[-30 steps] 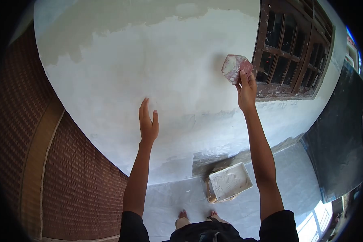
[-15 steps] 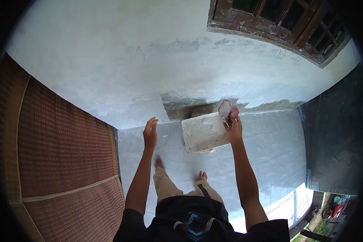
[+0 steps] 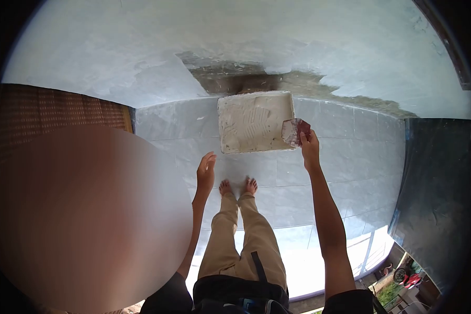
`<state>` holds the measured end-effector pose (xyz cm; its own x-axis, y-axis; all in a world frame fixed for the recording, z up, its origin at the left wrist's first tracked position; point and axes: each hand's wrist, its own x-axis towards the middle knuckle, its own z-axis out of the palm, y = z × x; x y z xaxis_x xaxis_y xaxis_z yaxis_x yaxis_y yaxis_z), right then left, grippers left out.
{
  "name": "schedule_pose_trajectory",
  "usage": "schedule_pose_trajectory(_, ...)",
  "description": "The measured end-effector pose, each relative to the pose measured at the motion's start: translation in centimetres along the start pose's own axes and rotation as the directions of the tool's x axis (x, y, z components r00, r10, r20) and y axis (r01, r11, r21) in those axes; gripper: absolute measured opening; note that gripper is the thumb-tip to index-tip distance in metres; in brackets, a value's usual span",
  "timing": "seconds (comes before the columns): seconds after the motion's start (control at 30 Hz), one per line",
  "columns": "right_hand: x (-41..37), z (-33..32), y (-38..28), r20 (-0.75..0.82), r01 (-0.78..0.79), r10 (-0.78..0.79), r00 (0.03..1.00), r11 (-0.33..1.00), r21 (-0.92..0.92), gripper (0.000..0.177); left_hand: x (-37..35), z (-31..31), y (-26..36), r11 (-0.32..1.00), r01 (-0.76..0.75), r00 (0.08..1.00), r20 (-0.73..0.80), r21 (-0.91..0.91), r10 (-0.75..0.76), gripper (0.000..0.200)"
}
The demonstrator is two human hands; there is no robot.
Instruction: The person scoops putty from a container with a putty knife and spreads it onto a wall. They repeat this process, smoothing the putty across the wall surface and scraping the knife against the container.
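Note:
My right hand [image 3: 309, 148] grips a flat, reddish scraper [image 3: 294, 132] smeared with pale plaster. Its blade overlaps the lower right corner of a shallow rectangular tray [image 3: 290, 102] in this view. Pale, creamy plaster [image 3: 248, 123] with ridged marks covers the tray's inside. Left of and below the tray, my left hand [image 3: 206, 170] hangs over the floor, empty, its fingers loosely stretched and apart from the thumb.
Behind the tray rises a white wall [image 3: 115, 57] with a bare grey patch [image 3: 240, 78] low down. My feet [image 3: 238, 187] stand on grey tiles [image 3: 350, 157]. A woven panel [image 3: 52, 112] borders the left, a dark sheet [image 3: 439, 193] the right. A blurred oval hides the lower left.
The view has tipped downward, so the window has nearly left it. My feet have come together. The scraper has shifted from the tray's upper right corner to its lower right.

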<state>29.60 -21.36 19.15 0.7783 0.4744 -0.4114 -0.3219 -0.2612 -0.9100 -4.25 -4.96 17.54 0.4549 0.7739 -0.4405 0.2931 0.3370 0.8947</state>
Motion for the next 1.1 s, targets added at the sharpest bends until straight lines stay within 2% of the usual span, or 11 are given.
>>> schedule_pose_trajectory(0.07,0.9,0.7,1.5,0.052,0.174,-0.166,0.985,0.925,-0.337,0.026,0.8,0.4,-2.3,0.997,-0.011,1.0,-0.019,0.072,0.013,0.041)
schedule_pose_trajectory(0.1,1.5,1.2,2.2,0.057,0.167,-0.157,0.986,0.925,-0.342,0.026,1.5,0.6,-3.3,0.998,-0.001,1.0,-0.024,0.07,0.002,0.041)
schedule_pose_trajectory(0.17,1.8,2.3,2.9,0.162,0.301,-0.255,0.953,0.77,-0.562,0.025,2.6,0.9,-4.9,0.992,-0.041,0.998,-0.042,0.115,0.046,0.039)
schedule_pose_trajectory(0.27,3.2,3.8,4.5,0.348,0.415,-0.259,0.901,0.75,-0.516,0.024,4.8,1.6,-6.8,0.992,-0.037,0.996,-0.08,0.124,0.048,0.04)
schedule_pose_trajectory(0.3,3.6,4.3,4.9,0.351,0.414,-0.255,0.901,0.748,-0.519,0.024,5.5,1.9,-7.4,0.992,-0.033,0.996,-0.082,0.121,0.043,0.04)
schedule_pose_trajectory(0.37,4.3,5.2,5.8,0.437,0.467,-0.226,0.871,0.658,-0.59,0.022,6.8,2.4,-8.9,0.989,-0.057,0.995,-0.075,0.14,0.068,0.043)
schedule_pose_trajectory(0.5,5.5,6.3,8.4,0.474,0.48,-0.173,0.864,0.567,-0.669,0.021,8.5,3.4,-11.5,0.975,-0.035,0.998,-0.047,0.219,0.046,0.047)
schedule_pose_trajectory(0.6,5.5,6.9,9.0,0.517,0.506,-0.143,0.844,0.529,-0.681,0.019,9.9,4.0,-14.3,0.963,-0.132,0.986,-0.066,0.236,0.151,0.053)
schedule_pose_trajectory(0.9,5.8,7.6,9.1,0.599,0.548,-0.082,0.797,0.517,-0.658,0.019,11.7,4.8,-15.9,0.949,-0.161,0.984,-0.034,0.272,0.177,0.06)
schedule_pose_trajectory(0.97,5.9,7.8,9.0,0.642,0.6,-0.054,0.765,0.423,-0.679,0.02,12.0,4.5,-16.2,0.933,-0.198,0.979,0.007,0.301,0.205,0.059)
schedule_pose_trajectory(1.1,6.4,8.1,9.0,0.664,0.601,-0.02,0.747,0.448,-0.662,0.02,11.6,4.4,-15.5,0.951,-0.165,0.986,0.014,0.263,0.167,0.059)
